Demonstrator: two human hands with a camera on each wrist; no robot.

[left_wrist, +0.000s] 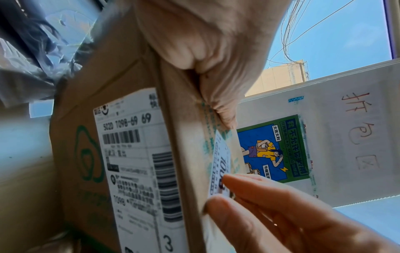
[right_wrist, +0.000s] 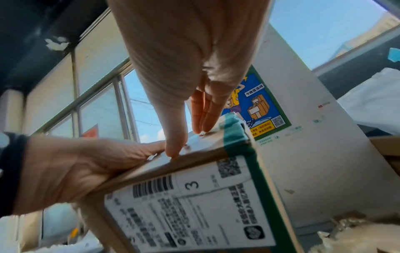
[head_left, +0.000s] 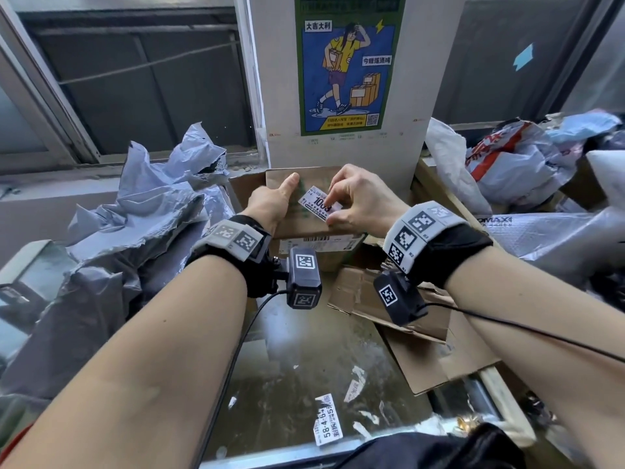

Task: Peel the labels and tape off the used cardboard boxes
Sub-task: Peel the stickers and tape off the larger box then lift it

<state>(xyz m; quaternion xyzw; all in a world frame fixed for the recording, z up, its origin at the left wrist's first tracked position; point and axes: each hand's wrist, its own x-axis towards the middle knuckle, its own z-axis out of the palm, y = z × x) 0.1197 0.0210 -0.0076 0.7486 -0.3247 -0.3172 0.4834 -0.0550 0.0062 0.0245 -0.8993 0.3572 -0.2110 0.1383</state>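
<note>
- Torn label scraps lie nearest the person on the wet, glossy worktop, one printed with 58-4-64
- Beyond them, flattened cardboard pieces rest on the worktop to the right, under the right forearm
- Up at the back of the worktop sits the brown cardboard box, just in front of a white board bearing a blue and green poster of a figure carrying parcels
- On the box top a small white label carries large digits starting 100; its end nearer the person stands lifted off the cardboard
- The right hand pinches that small label between thumb and forefinger, the other fingers curled over the box top
- The left hand clasps the left edge of the box, thumb stretched flat along the top; in the right wrist view its palm wraps the box's corner
- A large shipping label with barcodes and a big 3 covers the box's near side; green tape runs over the edge beside it
- Crumpled grey plastic mailer bags are heaped to the left of the box, and white and red printed bags are piled to the right
</note>
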